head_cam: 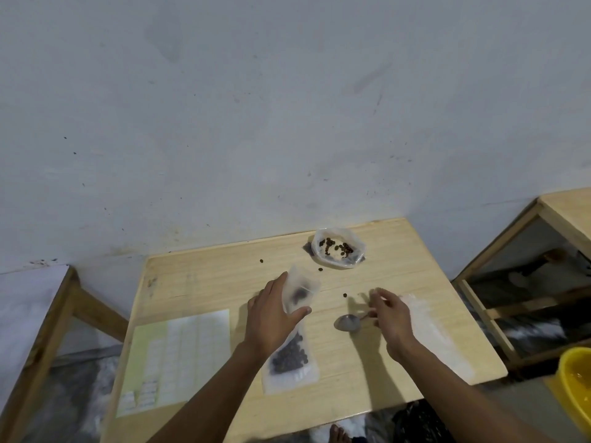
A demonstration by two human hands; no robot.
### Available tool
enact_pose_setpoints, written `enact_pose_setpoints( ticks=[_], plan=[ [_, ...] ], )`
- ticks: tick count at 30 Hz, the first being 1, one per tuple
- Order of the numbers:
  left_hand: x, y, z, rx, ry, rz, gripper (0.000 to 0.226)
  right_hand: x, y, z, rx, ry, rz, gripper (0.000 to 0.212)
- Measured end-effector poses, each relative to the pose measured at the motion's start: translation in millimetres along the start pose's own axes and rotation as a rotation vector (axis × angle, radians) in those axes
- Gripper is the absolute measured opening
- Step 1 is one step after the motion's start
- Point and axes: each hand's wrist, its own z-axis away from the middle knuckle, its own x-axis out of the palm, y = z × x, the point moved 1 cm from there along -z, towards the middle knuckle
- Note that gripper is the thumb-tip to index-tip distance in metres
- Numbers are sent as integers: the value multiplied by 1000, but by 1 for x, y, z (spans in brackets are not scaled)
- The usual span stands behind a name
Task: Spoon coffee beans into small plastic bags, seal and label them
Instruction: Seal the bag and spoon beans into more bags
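- The left hand (271, 318) grips a small frosted plastic bag (299, 290) upright above the pale wooden table (198, 282), thumb and fingers wrapped round it; a few dark beans show inside.
- A second frosted bag filled with coffee beans (289, 362) lies flat on the table, just below that hand.
- The right hand (388, 311) hovers with fingers spread and loose, gripping nothing, just right of a metal spoon (348, 321) lying on the table.
- An open clear bag of beans (338, 247) sits near the far edge.
- A sheet of white labels (174, 356) lies left.
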Motion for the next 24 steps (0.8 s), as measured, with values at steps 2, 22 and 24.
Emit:
enact_pose_setpoints(
  ticks=[2,22,24],
  plan=[
    [0,6,3,12,11,7,88,18,-19,17,-67,-201,31,34],
    [-30,1,-2,-103,-238,691,50,68,-71,36,-313,-498,182,19],
    [-32,4,-1,-108,-206,697,41,70,-73,34,-341,-458,214,19]
  ],
)
